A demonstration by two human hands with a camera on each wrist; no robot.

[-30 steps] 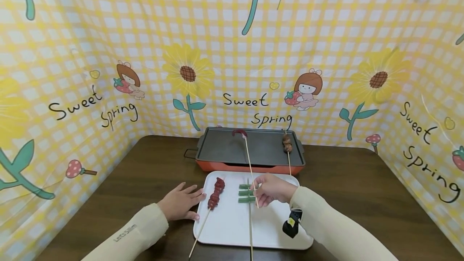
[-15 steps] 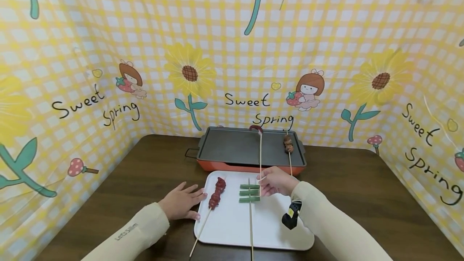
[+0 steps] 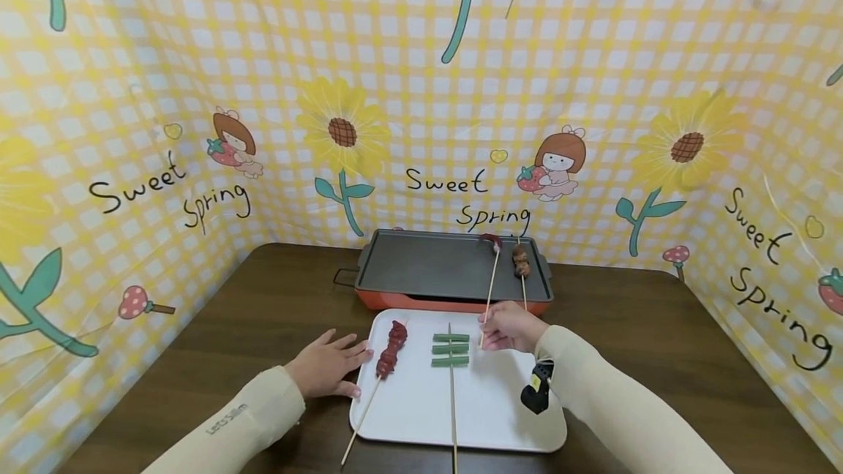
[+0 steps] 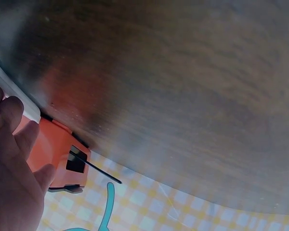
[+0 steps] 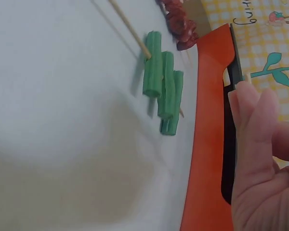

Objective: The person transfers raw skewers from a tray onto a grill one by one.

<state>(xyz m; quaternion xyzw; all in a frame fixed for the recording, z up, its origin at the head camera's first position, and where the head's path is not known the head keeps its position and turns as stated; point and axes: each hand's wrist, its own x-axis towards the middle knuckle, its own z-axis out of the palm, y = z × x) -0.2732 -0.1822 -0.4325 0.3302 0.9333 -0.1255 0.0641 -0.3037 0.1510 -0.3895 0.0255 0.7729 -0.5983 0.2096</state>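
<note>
While the left hand (image 3: pixel 327 366) just rests at the left edge of a white rectangular tray with rounded corners (image 3: pixel 408 415), its fingers spread and gripping nothing, the right hand (image 3: pixel 510 325) is the busy one. Its thumb and fingers are pinching the near end of a thin wooden skewer with a curled dark-red piece on its tip (image 3: pixel 491 282) — that tip is over the far right part of a flat dark-grey griddle with an orange base (image 3: pixel 421 263). Can't tell if the piece is actually touching the plate.

Just right of it, a skewer of browned chunks (image 3: pixel 521 262) lies on the griddle, stick poking over the near edge. Back on the tray you've got a skewer of glossy red lumps (image 3: pixel 392 350) on the left and one with three green stalk pieces set crosswise (image 3: pixel 451 350) in the middle — both sticks overhang the near rim. It's all on a dark brown wood-grain tabletop (image 3: pixel 217 335), with a yellow-and-white checked cloth (image 3: pixel 421 115) behind.
</note>
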